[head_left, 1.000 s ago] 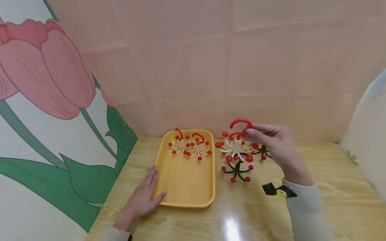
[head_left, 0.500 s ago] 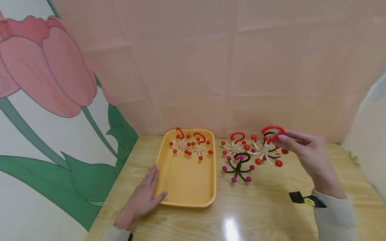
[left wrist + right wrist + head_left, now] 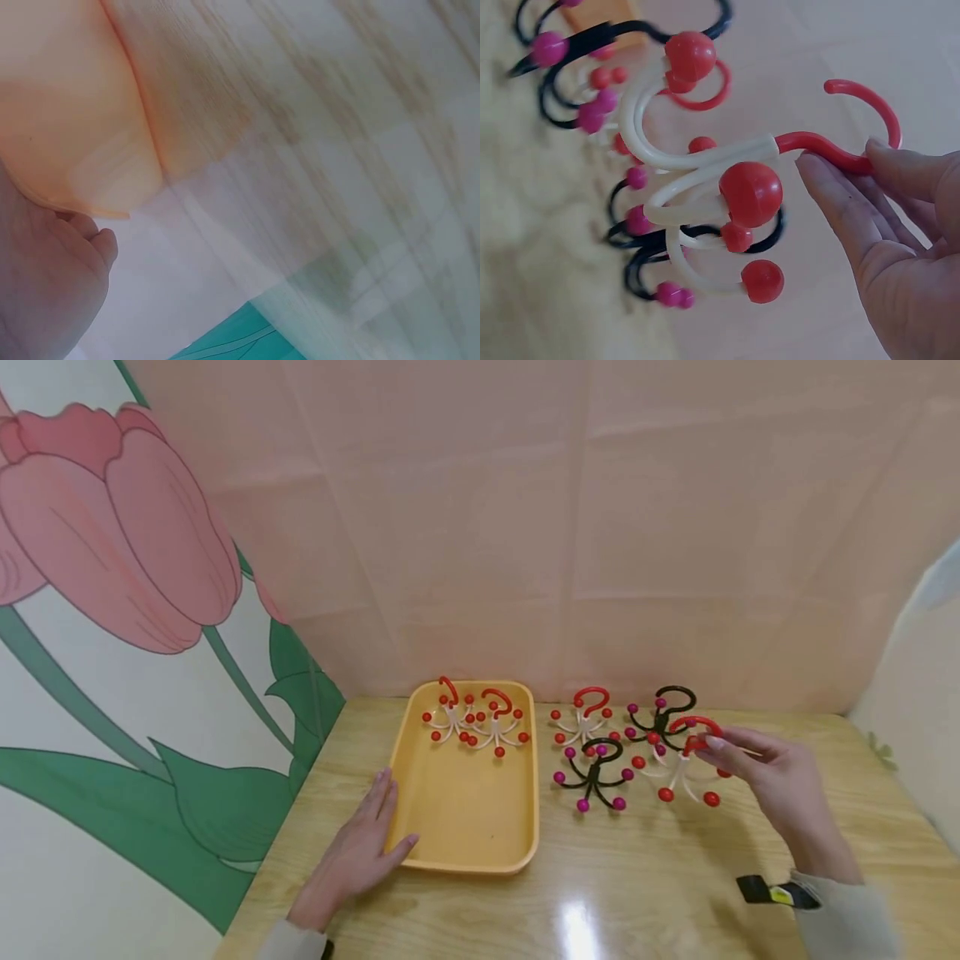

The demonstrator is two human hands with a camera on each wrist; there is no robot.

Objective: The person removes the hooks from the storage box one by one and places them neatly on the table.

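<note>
My right hand (image 3: pixel 776 777) pinches the red hook of a white multi-arm hanger (image 3: pixel 697 157) with red ball tips, between thumb and fingers. In the head view this hanger overlaps a black hanger (image 3: pixel 662 722) with magenta balls behind it. A second black hanger (image 3: pixel 593 774) stands to its left, in front of a white hanger (image 3: pixel 585 725) with a red hook. On the left, my left hand (image 3: pixel 356 852) rests along the side of a yellow tray (image 3: pixel 465 818), fingers straight and thumb over the near rim. Two white hangers with red hooks, one left (image 3: pixel 452 722) and one right (image 3: pixel 495 731), sit at the tray's far end.
The wooden table (image 3: pixel 637 893) ends at a pinkish cloth backdrop (image 3: pixel 480 527). A wall with a painted tulip (image 3: pixel 150 527) borders the left side, and a pale wall (image 3: pixel 922 693) the right.
My right hand has carried the white hanger rightward from beside the tray, then lower and nearer the table. The left hand stays at the tray.
</note>
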